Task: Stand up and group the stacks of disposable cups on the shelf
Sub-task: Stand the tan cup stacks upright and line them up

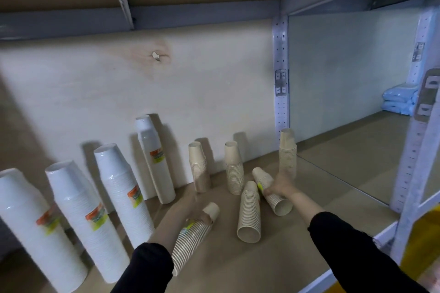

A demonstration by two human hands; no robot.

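On the brown shelf board, four tall wrapped white cup stacks stood left of the fingers of the left hand, and three upright beige cup stacks stood just beyond both hands' fingertips, by the back wall. The right hand had its fingers curled round a tilted beige stack, with a fallen beige stack lying on its side just left of those fingers. The left hand was too blurred to tell how its fingers lay; a labelled beige stack lay beside its wrist, behind the fingers.

left hand blurred, right hand curled
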